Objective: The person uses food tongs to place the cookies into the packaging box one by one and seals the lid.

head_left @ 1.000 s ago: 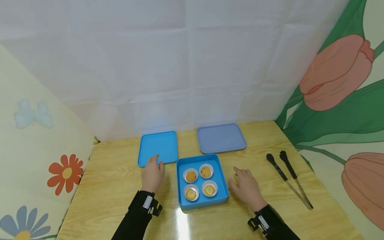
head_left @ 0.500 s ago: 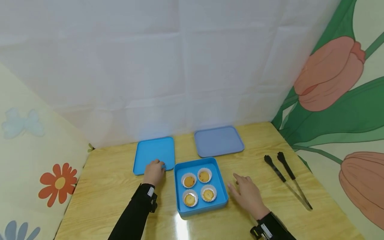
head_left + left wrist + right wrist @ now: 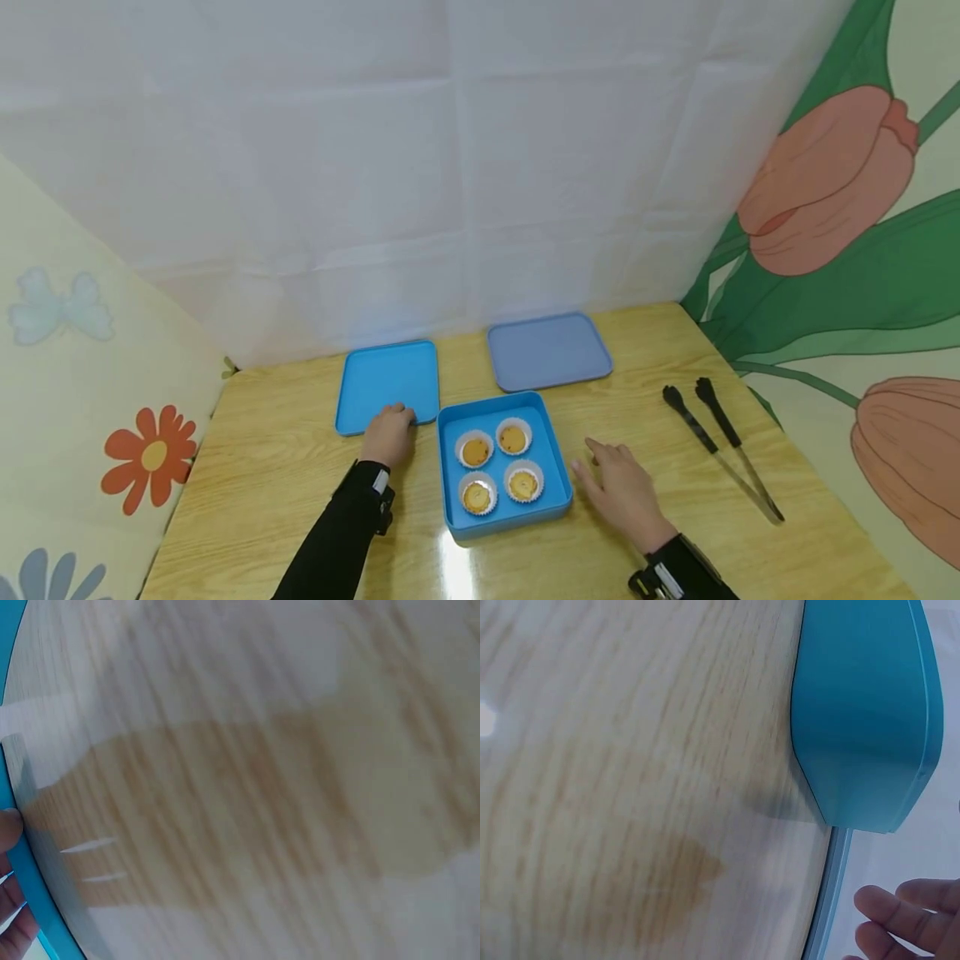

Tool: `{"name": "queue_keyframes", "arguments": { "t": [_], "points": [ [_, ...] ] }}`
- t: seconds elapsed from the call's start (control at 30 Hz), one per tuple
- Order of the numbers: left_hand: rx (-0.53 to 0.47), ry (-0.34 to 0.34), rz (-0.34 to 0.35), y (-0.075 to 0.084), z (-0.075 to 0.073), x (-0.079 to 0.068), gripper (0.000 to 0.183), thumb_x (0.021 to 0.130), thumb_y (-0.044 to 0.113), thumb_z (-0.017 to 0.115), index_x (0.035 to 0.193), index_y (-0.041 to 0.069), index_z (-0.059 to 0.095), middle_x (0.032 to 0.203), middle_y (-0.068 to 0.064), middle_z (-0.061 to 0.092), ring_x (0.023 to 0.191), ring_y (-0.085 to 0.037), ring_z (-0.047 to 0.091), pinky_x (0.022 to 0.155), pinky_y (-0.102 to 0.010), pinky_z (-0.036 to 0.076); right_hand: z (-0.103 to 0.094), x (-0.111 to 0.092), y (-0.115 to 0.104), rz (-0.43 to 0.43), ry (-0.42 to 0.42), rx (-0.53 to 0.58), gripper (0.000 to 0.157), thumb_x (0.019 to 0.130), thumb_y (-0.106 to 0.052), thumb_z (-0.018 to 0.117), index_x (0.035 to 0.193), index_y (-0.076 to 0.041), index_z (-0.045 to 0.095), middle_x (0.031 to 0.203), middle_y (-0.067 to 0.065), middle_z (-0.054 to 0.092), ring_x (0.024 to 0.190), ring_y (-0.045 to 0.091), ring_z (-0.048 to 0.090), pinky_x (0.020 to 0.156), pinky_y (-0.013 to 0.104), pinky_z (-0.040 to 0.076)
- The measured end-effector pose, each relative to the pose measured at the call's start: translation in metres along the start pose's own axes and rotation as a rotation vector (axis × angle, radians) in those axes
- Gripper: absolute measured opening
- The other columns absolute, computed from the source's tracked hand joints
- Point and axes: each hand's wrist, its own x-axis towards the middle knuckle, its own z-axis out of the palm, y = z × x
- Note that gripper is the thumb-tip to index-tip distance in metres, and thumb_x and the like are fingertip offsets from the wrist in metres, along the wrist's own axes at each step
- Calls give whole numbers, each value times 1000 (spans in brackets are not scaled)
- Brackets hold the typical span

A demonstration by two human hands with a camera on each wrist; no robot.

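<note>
A square blue lid [image 3: 390,375] lies flat at the back left of the table. My left hand [image 3: 388,435] grips its near edge, with the thumb [image 3: 9,829] against the rim in the left wrist view and the fingers curled over it. To its right stands a blue box [image 3: 501,521] holding several small round cookies [image 3: 476,452] in white paper cups. Just right of this box, my right hand [image 3: 621,492] hovers with loosely spread fingers and holds nothing. The right wrist view has the box's side at the upper right and those fingertips at the lower right.
A periwinkle rectangular tray [image 3: 550,352] lies at the back, behind the box. Tongs [image 3: 723,450] with black tips rest on the wooden table [image 3: 255,492] at the right. A white cloth [image 3: 375,167] hangs behind, with painted walls on both sides.
My left hand has come down from above the lid to its near edge, and its fingers have curled. The right hand has barely moved. The camera view has shifted slightly.
</note>
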Motion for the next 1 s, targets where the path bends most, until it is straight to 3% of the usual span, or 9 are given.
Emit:
{"name": "queue_keyframes", "arguments": {
  "t": [0.27,0.47,0.73,1.0],
  "points": [
    [-18,-7,-11,-1,-7,-7,14,82,-5,58,86,4,68,82,-11,59,77,-29,55,66,-40,50,3,-2,1,-5,23,6,52,89,-40,53,125,-2,53,98,8,63,92,24,54,73,40,50],
    [-75,106,32,2,-24,-8,6,80,-2,64,85,3,65,79,-9,56,75,-28,55,65,-37,50,0,0,-1,-16,19,20,50,90,-37,54,125,-3,53,98,8,63,92,22,53,73,39,49],
    [-220,216,-4,16,-64,-7,11,86,0,58,95,0,63,88,-10,55,83,-27,55,69,-35,50,-4,8,-11,-69,49,37,41,89,-31,56,120,-4,58,95,5,63,88,19,54,70,37,49],
    [-450,311,-68,34,-113,-8,16,88,-1,55,102,-8,59,87,-15,54,74,-27,53,63,-37,48,8,13,-20,-30,-90,58,41,88,-26,57,120,0,57,76,-2,54,65,10,47,56,28,42]
  ]
}}
